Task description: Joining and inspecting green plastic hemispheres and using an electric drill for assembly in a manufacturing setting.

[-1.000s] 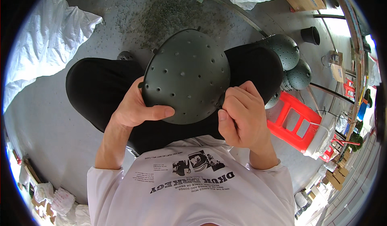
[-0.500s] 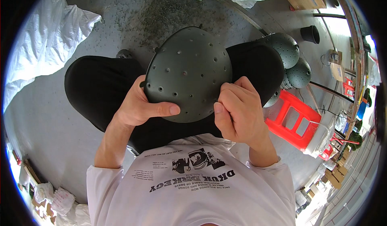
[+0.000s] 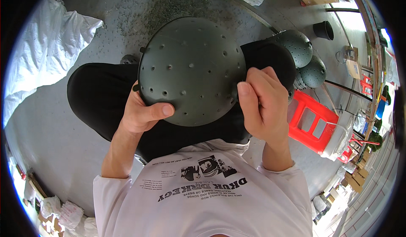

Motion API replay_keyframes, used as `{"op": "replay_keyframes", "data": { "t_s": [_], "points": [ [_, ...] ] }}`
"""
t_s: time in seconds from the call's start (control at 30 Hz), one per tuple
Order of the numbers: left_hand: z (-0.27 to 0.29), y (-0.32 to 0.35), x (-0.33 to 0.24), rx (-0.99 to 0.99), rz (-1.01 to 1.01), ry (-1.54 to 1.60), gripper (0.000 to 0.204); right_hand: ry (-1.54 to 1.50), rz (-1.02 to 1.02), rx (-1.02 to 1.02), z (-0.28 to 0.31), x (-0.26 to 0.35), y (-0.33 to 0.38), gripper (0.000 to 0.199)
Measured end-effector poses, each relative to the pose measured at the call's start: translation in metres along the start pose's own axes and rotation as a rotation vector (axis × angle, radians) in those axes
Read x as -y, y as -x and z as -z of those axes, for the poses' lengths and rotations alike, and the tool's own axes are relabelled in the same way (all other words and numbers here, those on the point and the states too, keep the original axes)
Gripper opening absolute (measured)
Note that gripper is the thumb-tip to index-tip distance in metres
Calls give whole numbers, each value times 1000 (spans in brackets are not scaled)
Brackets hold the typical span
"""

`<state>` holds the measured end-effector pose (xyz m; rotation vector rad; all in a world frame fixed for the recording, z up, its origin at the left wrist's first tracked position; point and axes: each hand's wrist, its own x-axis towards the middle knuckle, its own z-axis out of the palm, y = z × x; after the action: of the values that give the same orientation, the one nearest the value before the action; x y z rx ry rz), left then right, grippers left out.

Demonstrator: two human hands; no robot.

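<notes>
A dark green plastic dome-shaped shell (image 3: 191, 80), dotted all over with small holes, is held above my lap with its rounded side up. My left hand (image 3: 143, 113) grips its lower left rim, thumb on the outer surface and the other fingers hidden beneath. Small tabs stick out along the left rim. Close against the right edge of the shell is my right hand (image 3: 267, 108), its fingers curled in and thumb raised beside them. Whatever those fingers may pinch is hidden.
Similar perforated shells (image 3: 298, 47) lie beyond my right knee. A red plastic stool (image 3: 313, 121) and a black pot (image 3: 323, 30) stand on the right. White sheeting (image 3: 50, 42) covers the left side. Dark bits (image 3: 165, 9) are scattered over the floor ahead.
The shell has turned and tipped, with its upper part now further left and showing rounder. My right hand has shifted right and slightly up along its edge. My left hand keeps its grip.
</notes>
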<state>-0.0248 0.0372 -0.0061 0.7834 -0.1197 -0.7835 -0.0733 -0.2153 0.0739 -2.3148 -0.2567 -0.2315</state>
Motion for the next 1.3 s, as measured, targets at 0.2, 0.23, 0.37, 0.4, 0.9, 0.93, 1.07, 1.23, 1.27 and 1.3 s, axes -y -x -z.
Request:
{"op": "replay_keyframes", "data": {
  "t_s": [0.2, 0.23, 0.37, 0.4, 0.9, 0.93, 1.07, 1.23, 1.27, 1.3],
  "points": [
    [-1, 1, 4, -7, 8, 91, 54, 91, 14, -63, -2, -1, -7, 13],
    [2, 3, 6, -12, -7, 61, 55, 46, 7, -70, -3, -1, -8, 12],
    [8, 5, 11, -35, -30, 53, 56, -2, -29, -103, -5, -2, -8, 14],
    [8, 6, 10, -35, -32, 51, 56, 18, -36, -98, -6, -3, -8, 16],
    [7, 6, 11, -93, -86, 106, 59, -142, -131, -186, -1, -1, -10, 11],
    [4, 5, 10, -111, -103, 146, 59, -206, -166, -206, -2, 0, -12, 8],
    [3, 4, 4, -88, -156, 228, 58, -338, 55, -267, -11, 9, -23, 3],
    [3, 3, 1, -25, -223, 250, 61, -289, 245, -125, -29, 33, -31, 7],
    [5, 4, 2, -13, -222, 257, 63, -280, 271, -116, -35, 33, -32, 10],
    [6, 7, 1, -6, -229, 250, 63, -278, 281, -121, -37, 34, -33, 10]
  ]
}}
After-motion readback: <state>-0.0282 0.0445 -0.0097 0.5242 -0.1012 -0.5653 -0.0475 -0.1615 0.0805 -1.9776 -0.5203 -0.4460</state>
